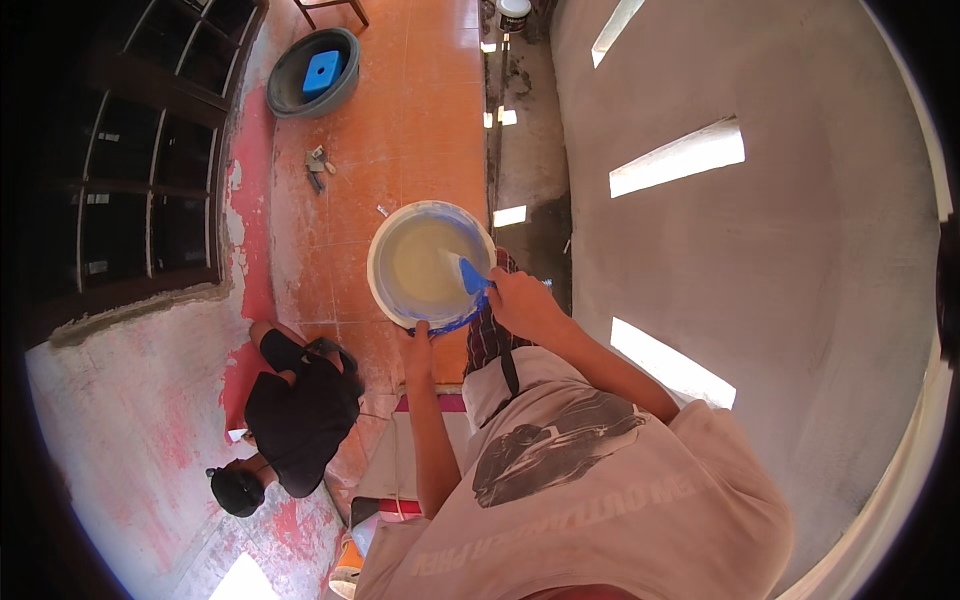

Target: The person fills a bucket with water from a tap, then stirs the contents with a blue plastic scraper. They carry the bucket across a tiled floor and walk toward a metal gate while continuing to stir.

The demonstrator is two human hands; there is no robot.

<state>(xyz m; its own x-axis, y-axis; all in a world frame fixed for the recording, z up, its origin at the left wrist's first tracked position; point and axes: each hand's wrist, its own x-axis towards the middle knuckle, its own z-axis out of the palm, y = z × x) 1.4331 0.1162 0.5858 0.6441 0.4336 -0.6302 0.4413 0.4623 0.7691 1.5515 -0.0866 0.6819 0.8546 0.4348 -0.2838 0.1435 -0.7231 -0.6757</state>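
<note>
A round white bucket (pixel 374 275) with blue smears on its rim is in front of me, pale whitish liquid (pixel 422 262) inside it. My left hand (pixel 420 338) grips its near rim, the thumb over the edge and the fingers hidden below. In my right hand (pixel 522 302) is a blue-handled paintbrush (pixel 472 279), closed in the fingers over the bucket's right side. The brush's pale end points into the bucket, and I cannot tell how deep it reaches.
To the left a person in black (pixel 300 430) crouches by the peeling pink-and-white wall (pixel 130 420). Farther ahead on the orange tiles (pixel 430 110) stand a dark tub (pixel 285 95) with a blue stool (pixel 322 74) and small tools (pixel 317 168). A grey wall (pixel 780 270) rises on the right.
</note>
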